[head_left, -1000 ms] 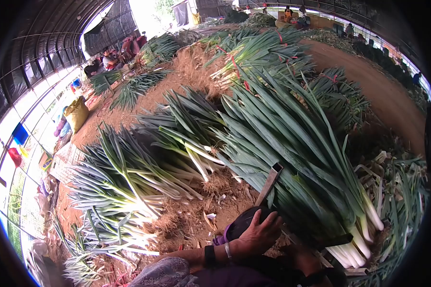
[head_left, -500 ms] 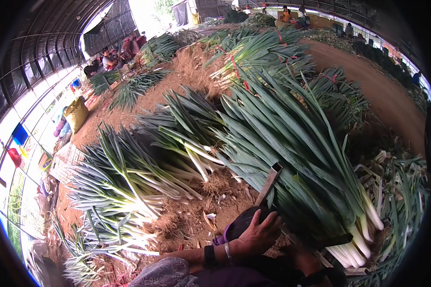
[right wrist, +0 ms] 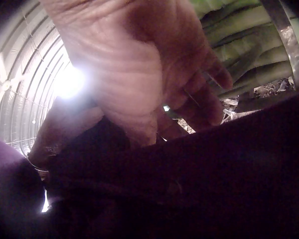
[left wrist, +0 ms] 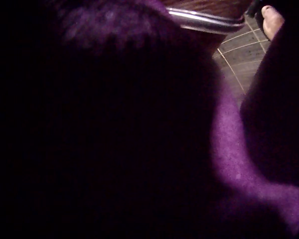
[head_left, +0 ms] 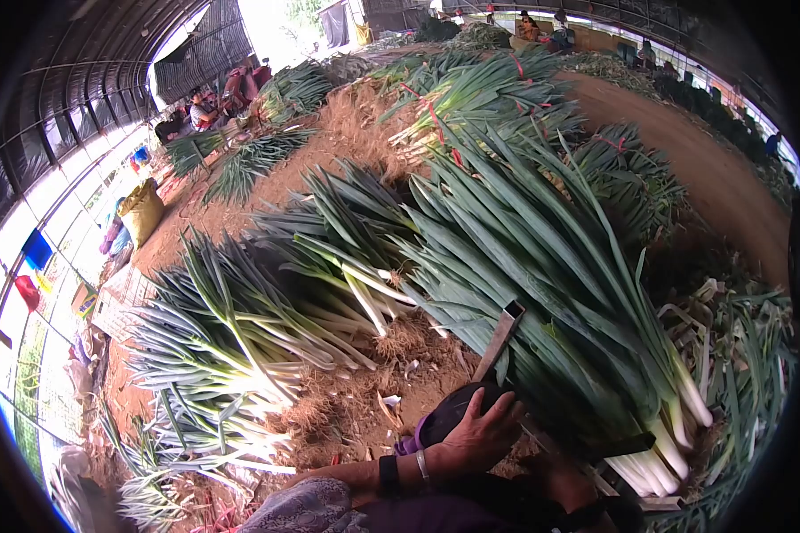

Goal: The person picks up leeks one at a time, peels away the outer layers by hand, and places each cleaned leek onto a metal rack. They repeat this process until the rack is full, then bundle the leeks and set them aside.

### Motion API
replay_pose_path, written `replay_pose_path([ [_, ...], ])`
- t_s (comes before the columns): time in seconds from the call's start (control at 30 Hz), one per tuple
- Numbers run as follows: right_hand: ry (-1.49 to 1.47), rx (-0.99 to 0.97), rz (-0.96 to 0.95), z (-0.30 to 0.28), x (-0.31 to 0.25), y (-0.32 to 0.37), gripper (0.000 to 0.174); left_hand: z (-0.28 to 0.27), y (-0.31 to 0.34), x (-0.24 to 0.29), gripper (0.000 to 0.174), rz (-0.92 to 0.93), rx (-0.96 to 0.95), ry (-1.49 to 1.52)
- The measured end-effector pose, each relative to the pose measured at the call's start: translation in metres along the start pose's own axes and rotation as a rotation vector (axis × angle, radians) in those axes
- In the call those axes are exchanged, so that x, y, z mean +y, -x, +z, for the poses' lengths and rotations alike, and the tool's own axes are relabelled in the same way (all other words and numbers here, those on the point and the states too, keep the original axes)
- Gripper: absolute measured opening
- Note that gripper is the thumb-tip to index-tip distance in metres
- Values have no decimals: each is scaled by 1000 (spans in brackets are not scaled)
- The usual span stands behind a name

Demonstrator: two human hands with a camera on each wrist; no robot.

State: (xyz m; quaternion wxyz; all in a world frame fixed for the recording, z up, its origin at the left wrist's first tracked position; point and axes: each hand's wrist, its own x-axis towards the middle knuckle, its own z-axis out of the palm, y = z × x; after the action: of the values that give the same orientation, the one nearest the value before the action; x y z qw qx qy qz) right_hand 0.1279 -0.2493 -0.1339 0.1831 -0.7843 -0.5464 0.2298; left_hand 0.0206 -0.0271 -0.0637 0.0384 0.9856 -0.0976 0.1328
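My left hand (head_left: pixel 480 440) rests at a dark rounded thing (head_left: pixel 449 417) with a purple edge, its fingers loosely bent. A black band and a bracelet circle that wrist. In shadow beside it lies my right hand (head_left: pixel 556 480), mostly dark in the head view; the right wrist view shows its palm (right wrist: pixel 139 74) with loosely bent fingers and nothing held. Just beyond both hands, a thick bunch of long green onions (head_left: pixel 542 293) lies across a metal frame (head_left: pixel 500 342), white ends toward the lower right. Dark purple cloth (left wrist: pixel 231 144) fills most of the left wrist view.
Loose green onions with roots (head_left: pixel 240 346) spread over the soil on the left. Tied bundles (head_left: pixel 480 98) with red bands lie farther back. Cut leaves (head_left: pixel 747 382) pile at the right. A yellow sack (head_left: pixel 140 213) stands at the far left, and people (head_left: pixel 203 111) sit in the distance.
My hands and the onion bunch stay in place. In the far background, a person in orange at the top leans slightly to the left.
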Motion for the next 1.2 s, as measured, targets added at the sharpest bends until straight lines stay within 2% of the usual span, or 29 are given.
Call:
replay_pose_path([
  [0.1,2,4,13,-6,-6,-1,42,0,0,0,34,1,1,-4],
  [0.2,15,-102,55,-21,-19,-6,42,-2,0,0,34,2,5,-11],
  [0.5,-29,-59,34,-20,-17,-1,39,1,1,0,37,5,-1,-3],
  [0.6,-25,24,4,-6,-7,3,39,2,1,0,38,6,4,3],
  [1.0,-115,7,78,-23,-23,9,39,2,1,1,37,-5,-22,17],
  [1.1,-66,-20,76,-10,-10,8,37,1,1,2,37,-4,-37,-21],
  [1.17,13,-44,92,-44,-42,4,43,1,2,1,38,-17,-41,-76],
  [1.2,-127,-8,148,-54,-53,1,45,2,3,-1,39,-20,-49,-103],
])
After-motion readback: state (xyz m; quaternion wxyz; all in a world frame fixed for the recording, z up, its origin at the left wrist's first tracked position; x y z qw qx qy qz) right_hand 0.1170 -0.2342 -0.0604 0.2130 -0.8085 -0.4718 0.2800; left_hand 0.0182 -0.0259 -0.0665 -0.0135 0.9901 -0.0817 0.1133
